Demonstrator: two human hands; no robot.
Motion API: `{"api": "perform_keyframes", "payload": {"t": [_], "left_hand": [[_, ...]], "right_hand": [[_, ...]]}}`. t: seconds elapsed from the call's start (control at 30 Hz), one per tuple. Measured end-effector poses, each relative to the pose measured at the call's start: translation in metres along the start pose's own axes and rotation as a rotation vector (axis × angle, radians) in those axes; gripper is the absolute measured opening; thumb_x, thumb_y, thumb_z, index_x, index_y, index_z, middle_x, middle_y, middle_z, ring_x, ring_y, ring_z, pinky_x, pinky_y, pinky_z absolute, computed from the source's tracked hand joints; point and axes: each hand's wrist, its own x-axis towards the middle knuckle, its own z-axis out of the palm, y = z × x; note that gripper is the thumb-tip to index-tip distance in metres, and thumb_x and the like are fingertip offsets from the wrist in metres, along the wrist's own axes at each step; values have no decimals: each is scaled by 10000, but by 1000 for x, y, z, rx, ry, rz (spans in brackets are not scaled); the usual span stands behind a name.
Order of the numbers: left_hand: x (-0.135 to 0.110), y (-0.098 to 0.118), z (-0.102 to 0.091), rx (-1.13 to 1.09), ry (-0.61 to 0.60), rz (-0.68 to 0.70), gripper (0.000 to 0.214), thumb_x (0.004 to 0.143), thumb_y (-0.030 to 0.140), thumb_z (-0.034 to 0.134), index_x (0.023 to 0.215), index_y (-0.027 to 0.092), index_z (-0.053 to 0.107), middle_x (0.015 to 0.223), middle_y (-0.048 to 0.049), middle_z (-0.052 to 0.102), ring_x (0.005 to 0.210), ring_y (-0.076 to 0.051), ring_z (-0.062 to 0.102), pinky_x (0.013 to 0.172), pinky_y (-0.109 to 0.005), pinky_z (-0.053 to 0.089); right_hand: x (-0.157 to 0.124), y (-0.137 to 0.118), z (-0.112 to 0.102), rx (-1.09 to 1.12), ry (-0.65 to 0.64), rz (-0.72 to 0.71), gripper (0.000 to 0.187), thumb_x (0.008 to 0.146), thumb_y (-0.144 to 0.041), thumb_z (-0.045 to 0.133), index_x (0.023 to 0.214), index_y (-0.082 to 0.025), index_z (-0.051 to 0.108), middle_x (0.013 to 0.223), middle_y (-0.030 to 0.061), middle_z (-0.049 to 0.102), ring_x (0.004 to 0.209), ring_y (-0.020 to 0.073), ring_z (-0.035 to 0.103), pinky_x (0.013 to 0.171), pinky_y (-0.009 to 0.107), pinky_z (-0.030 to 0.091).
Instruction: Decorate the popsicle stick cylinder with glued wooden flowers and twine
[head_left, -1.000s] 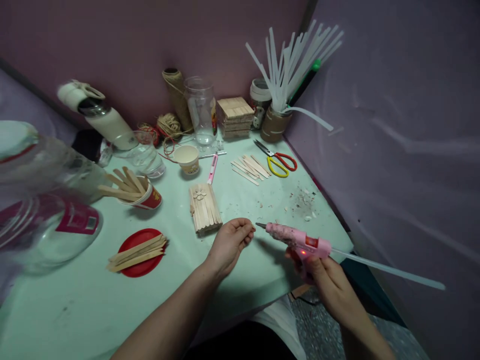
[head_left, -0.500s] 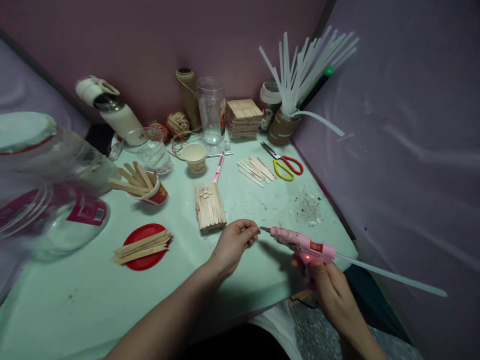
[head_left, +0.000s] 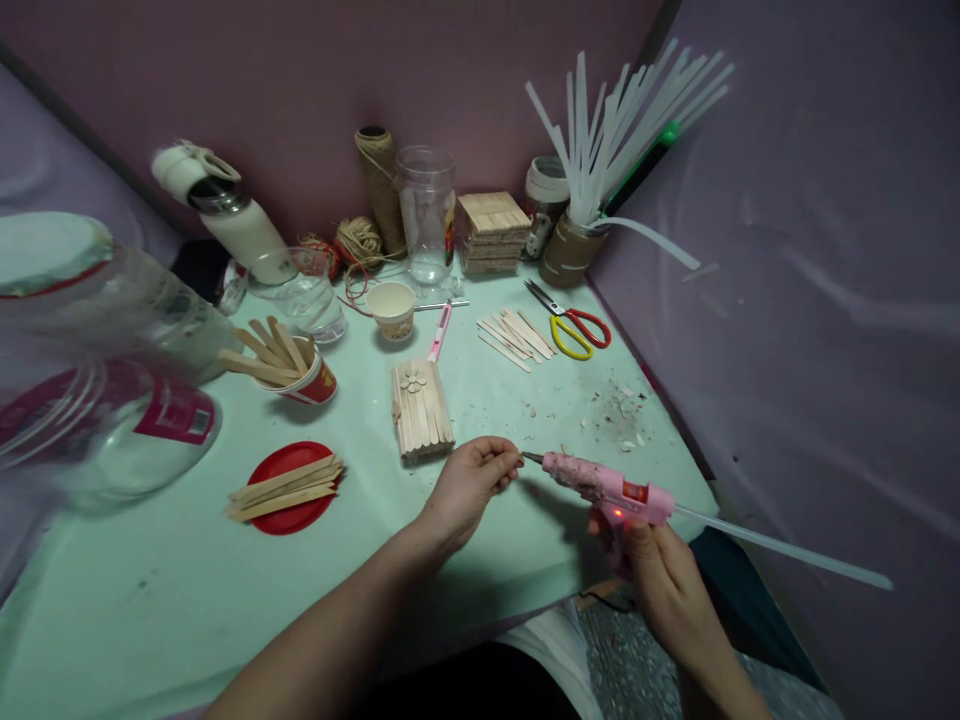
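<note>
My right hand (head_left: 652, 560) is wrapped round the grip of a pink hot glue gun (head_left: 607, 485), whose small red light glows. A long translucent glue stick (head_left: 787, 552) sticks out of its back end. The gun's nozzle points left and meets, or almost meets, the fingertips of my left hand (head_left: 480, 480). Those fingers are pinched together on something too small to make out. Just beyond my left hand lies a small block covered in wooden craft sticks (head_left: 421, 415), with a flower of small wooden petals (head_left: 412, 380) on its top.
Loose craft sticks (head_left: 517, 338) and scissors (head_left: 571, 325) lie at the back right, near a jar of glue sticks (head_left: 574, 250). At left are a red plate (head_left: 292, 522) with sticks, a paper cup (head_left: 319, 382) and large plastic jars (head_left: 172, 425). A pink cutter (head_left: 441, 332) lies behind the block.
The view has shifted very slightly. Both hands and the glue gun hold nearly the same pose, with the nozzle still at my left fingertips.
</note>
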Motion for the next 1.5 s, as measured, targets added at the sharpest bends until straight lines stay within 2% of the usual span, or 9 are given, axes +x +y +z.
{"api": "perform_keyframes", "payload": {"t": [0.77, 1.5], "left_hand": [[2, -2, -2, 25, -21, -6, 299, 625, 353, 814, 758, 136, 657, 630, 6, 598, 581, -83, 474, 584, -236, 324], [2, -2, -2, 32, 2, 20, 264, 652, 335, 792, 769, 142, 654, 645, 4, 599, 583, -85, 472, 581, -237, 327]], "right_hand": [[0, -3, 1, -21, 25, -71, 588, 924, -667, 392, 713, -174, 633, 571, 38, 594, 481, 150, 521, 438, 249, 421], [-2, -3, -2, -30, -1, -42, 593, 920, -675, 383, 716, -172, 620, 562, 30, 563, 459, 140, 481, 406, 244, 384]]}}
